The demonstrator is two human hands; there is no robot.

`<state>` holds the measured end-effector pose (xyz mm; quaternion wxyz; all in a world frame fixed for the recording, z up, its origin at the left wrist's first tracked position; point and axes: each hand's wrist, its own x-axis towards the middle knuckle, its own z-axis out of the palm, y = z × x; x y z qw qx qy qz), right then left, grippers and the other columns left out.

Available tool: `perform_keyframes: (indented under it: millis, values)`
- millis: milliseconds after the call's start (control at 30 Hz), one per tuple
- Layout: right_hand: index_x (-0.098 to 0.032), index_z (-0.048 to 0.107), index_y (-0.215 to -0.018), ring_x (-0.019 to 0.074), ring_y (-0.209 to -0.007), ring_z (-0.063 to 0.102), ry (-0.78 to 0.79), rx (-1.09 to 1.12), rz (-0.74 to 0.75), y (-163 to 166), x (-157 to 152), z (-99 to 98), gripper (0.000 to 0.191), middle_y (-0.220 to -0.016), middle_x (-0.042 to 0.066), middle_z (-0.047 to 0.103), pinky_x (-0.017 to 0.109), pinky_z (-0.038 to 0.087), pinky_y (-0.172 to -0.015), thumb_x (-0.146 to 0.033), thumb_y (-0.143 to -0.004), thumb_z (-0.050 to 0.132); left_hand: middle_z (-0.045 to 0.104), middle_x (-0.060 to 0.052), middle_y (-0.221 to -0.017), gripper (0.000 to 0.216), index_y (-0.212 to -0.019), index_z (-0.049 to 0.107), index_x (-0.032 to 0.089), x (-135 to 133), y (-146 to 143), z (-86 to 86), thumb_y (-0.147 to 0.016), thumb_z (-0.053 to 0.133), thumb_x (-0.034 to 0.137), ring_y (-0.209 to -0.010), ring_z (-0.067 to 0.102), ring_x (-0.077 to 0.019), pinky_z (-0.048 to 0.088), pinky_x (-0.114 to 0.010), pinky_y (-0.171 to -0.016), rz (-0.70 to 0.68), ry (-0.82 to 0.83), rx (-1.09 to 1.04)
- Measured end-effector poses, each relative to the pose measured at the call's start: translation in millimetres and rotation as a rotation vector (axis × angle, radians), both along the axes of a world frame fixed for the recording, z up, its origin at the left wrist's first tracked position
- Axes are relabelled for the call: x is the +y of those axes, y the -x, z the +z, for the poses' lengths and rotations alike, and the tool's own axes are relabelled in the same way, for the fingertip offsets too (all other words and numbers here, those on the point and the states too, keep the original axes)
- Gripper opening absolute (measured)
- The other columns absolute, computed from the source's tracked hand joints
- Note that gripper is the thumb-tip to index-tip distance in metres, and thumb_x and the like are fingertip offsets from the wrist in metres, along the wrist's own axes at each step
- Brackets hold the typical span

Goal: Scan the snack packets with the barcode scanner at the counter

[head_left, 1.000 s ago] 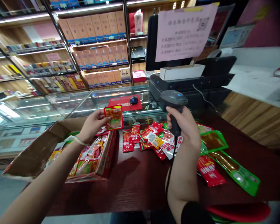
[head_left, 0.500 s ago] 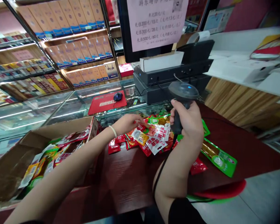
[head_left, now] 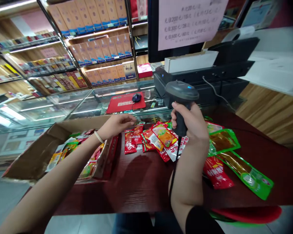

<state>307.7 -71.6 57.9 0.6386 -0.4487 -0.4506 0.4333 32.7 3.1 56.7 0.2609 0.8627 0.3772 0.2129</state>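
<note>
If judged from the layout alone, would call this partway done. See loose snack packets [head_left: 163, 136] heaped on the dark red tabletop [head_left: 134, 191], outside the cardboard carton [head_left: 30, 162]; note carton packets [head_left: 55, 161] lying inside, so would count those as left. Find right hand [head_left: 194, 122] clamped round the grip of a barcode scanner [head_left: 182, 91], held over the heap, cord [head_left: 177, 159] hanging below. Find left hand [head_left: 115, 126] well apart from it, fingers loosely curled, probably bare, though palm partly hidden; hovering between carton and heap, near red packets [head_left: 130, 142]. Note green-edged packets [head_left: 223, 143] right of the scanner. Cannot tell finished packets from waiting ones.
</note>
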Motion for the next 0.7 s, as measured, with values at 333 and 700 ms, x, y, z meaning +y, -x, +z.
perform_keyframes:
  millis: [333, 700]
  values:
    - [-0.025, 0.05, -0.085, 0.0096, -0.04, 0.048, 0.038, -0.124, 0.325, 88, 20, 0.6, 0.032, -0.057, -0.008, 0.053, 0.021, 0.04, -0.037, -0.049, -0.079, 0.071, 0.074, -0.006, -0.093, 0.032, -0.098, 0.068, 0.017, -3, 142, -8.7, -0.081, 0.067, 0.044, -0.081, 0.067, -0.0173, 0.052, -0.028, -0.074, 0.403, 0.014, -0.186]
    - [-0.025, 0.05, -0.088, 0.0117, -0.04, 0.05, 0.084, -0.268, 0.478, 165, 25, -18.9, 0.037, -0.054, -0.007, 0.055, 0.023, 0.042, -0.04, -0.05, -0.078, 0.074, 0.073, -0.005, -0.081, 0.03, -0.095, 0.069, 0.017, 21, 212, -62.8, -0.076, 0.067, 0.041, -0.073, 0.067, -0.0179, 0.053, -0.03, -0.073, 0.679, 0.04, -0.222]
